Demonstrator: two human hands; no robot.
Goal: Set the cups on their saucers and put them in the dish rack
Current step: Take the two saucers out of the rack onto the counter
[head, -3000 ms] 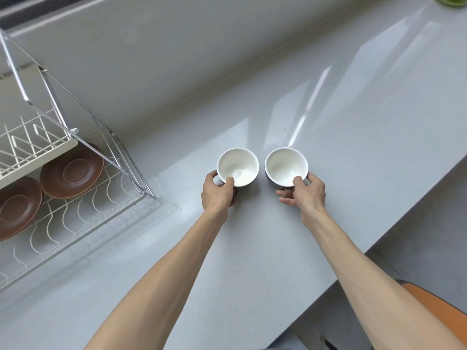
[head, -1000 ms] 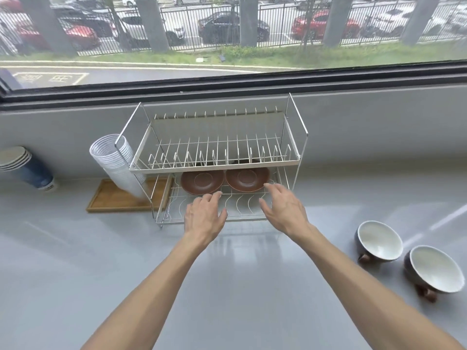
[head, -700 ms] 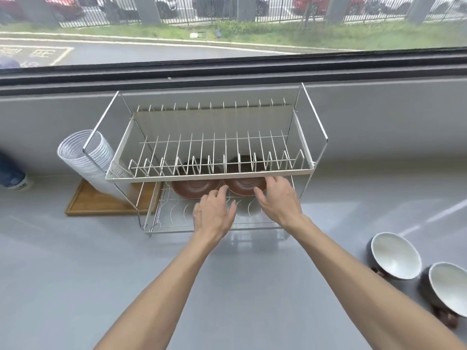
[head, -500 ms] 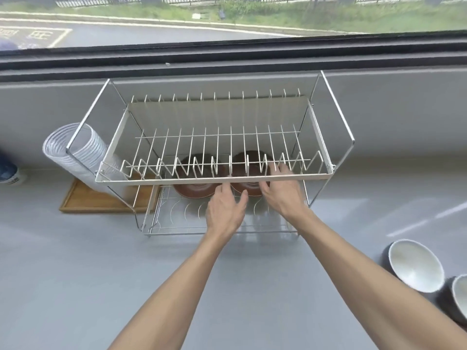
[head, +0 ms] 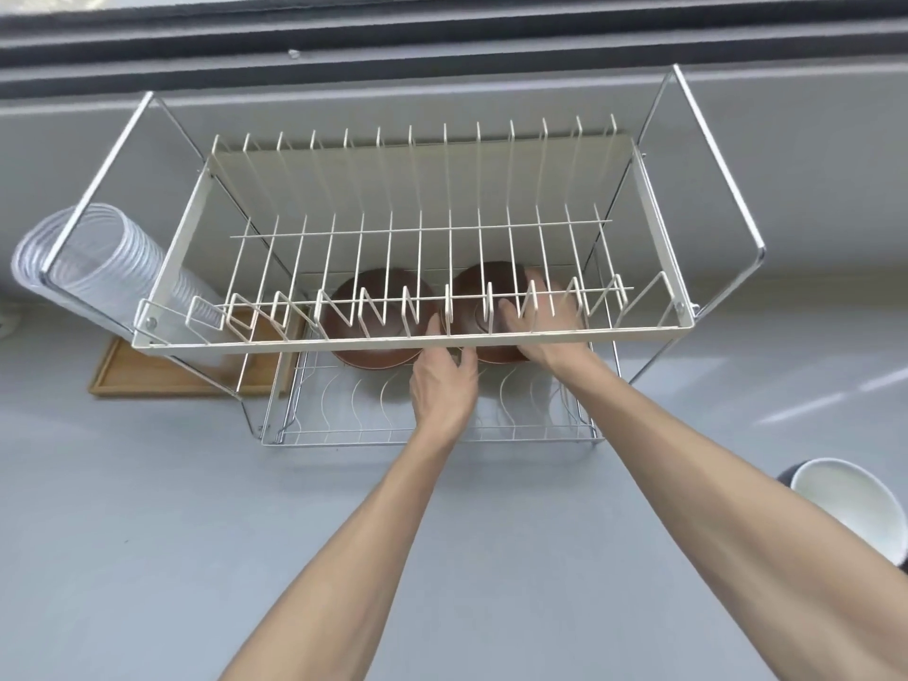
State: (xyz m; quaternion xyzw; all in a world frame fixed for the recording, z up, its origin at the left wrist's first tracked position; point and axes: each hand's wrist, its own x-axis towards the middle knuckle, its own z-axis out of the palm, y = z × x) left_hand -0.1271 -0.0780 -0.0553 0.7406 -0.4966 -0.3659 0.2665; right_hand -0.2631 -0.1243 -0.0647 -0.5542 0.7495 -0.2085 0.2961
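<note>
Two brown saucers lie side by side on the lower tier of the wire dish rack (head: 638,331): the left saucer (head: 378,346) and the right saucer (head: 471,297). Both my hands reach in under the upper tier. My left hand (head: 442,385) is at the gap between the saucers, fingers apart and partly hidden by the rack's front bar. My right hand (head: 545,321) lies over the right saucer with its fingers spread, seen through the wires. One white-lined dark cup (head: 840,508) stands on the counter at the far right, behind my right forearm.
A stack of clear plastic cups (head: 98,267) leans at the rack's left end, above a wooden tray (head: 162,376). The grey counter (head: 147,533) stretches in front of the rack. A grey wall and dark window frame run behind it.
Both hands let go of the two cups, moved left to the rack and went in under the upper tier to the saucers. The view closed in; only one cup still shows.
</note>
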